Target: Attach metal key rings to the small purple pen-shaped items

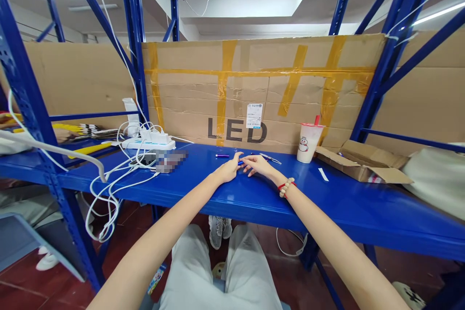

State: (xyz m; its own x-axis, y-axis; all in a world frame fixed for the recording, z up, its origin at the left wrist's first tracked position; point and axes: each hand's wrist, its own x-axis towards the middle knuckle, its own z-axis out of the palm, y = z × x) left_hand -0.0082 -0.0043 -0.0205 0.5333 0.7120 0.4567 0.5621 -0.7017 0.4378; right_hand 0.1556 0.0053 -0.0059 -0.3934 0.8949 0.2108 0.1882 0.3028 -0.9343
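Note:
My left hand (228, 169) and my right hand (262, 165) meet over the blue tabletop. Between their fingertips is a slim blue piece (240, 162), too small to make out as to kind. The left fingers pinch one end, and the right fingers are bent around the other, partly hiding it. To the left of my hands, a short dark blue-purple cylinder (222, 156) lies on the table. Just beyond my right hand lie metal tweezers (271, 159) and another thin dark item. My right wrist wears a bead bracelet.
A white cup (309, 143) with a red straw stands at right, beside an open cardboard box (361, 161) and a small white strip (323, 174). At left sits a power strip (148, 142) with tangled white cables (112, 203). A cardboard wall (181, 106) closes off the back.

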